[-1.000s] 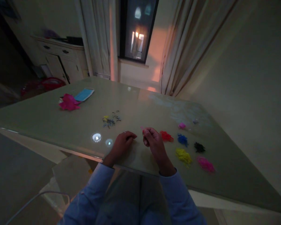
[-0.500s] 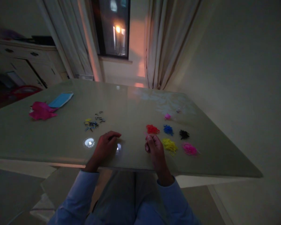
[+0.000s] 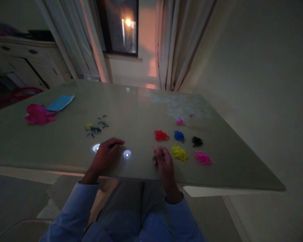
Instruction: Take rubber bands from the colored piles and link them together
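My right hand (image 3: 163,163) is closed in a pinch, its thumb and forefinger on a small pink rubber band (image 3: 153,147) whose end sticks out at the fingertips. Beside it are loose piles of small bands: red (image 3: 161,135), blue (image 3: 179,135), black (image 3: 197,141), yellow (image 3: 179,154) and pink (image 3: 202,158). My left hand (image 3: 107,153) rests on the glossy table with the forefinger stretched out, holding nothing visible. Just beyond it lies a scattered mixed pile of dark, blue and yellow bands (image 3: 94,129).
A crumpled pink piece (image 3: 39,114) and a blue face mask (image 3: 60,103) lie at the table's far left. Farther back on the right are a small pink lump (image 3: 179,121) and a small clear item (image 3: 191,114). The table's front edge (image 3: 136,179) runs just below my hands.
The view has tilted and shifted a little. My left hand has moved slightly leftward. The right hand keeps its pinch, and the pink band now shows more clearly, apart from the red pile.
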The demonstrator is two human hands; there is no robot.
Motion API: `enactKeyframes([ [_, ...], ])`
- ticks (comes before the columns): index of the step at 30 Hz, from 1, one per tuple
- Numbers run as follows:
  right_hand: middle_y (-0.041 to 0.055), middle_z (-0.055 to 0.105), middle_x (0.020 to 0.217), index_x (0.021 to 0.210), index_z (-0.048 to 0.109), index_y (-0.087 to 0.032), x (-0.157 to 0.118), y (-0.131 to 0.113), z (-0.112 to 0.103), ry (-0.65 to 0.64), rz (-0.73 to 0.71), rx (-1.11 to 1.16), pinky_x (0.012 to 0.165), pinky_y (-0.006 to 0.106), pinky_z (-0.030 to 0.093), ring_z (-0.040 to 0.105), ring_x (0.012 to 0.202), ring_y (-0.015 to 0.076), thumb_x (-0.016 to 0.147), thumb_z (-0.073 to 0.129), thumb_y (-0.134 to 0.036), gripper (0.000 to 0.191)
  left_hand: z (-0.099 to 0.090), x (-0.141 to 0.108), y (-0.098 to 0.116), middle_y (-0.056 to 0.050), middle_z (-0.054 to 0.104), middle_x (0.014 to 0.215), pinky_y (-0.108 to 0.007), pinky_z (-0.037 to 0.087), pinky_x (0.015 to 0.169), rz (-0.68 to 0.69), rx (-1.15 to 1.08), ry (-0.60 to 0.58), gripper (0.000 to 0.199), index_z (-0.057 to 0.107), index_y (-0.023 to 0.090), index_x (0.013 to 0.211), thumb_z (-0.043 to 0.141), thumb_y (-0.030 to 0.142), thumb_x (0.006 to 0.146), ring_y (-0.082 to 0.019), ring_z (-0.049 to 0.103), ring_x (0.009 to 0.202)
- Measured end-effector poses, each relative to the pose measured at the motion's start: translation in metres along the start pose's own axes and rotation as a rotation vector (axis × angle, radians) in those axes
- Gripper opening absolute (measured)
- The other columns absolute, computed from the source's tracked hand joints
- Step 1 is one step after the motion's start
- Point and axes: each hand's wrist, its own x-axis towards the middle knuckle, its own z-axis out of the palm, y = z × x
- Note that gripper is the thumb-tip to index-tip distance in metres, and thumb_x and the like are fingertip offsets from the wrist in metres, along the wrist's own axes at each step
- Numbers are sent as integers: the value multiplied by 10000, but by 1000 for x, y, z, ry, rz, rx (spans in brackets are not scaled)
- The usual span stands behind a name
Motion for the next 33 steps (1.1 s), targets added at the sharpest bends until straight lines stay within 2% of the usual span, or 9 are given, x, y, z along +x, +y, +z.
enactKeyframes([
  [10,-58,509,667,816,511,-218,2,-4,2,63,40,166,486,199,352,436,519,83,863,646,-551,362,-1,0,2,-56,762,909,-332,534,822,-15,35,14,340,738,201,859,482,408,776,-225,684,866],
  [21,-50,522,694,830,503,-224,1,-5,2,91,72,129,469,192,345,453,519,82,856,644,-568,373,-1,-1,4,-60,765,919,-338,541,833,-26,17,13,338,737,198,860,481,402,775,-228,688,875],
  [33,-46,521,677,838,513,-222,-10,-11,4,80,-17,99,471,204,367,441,513,87,875,617,-562,358,-3,2,7,-70,769,935,-350,549,845,-46,18,-15,356,735,200,874,492,436,768,-242,701,899],
])
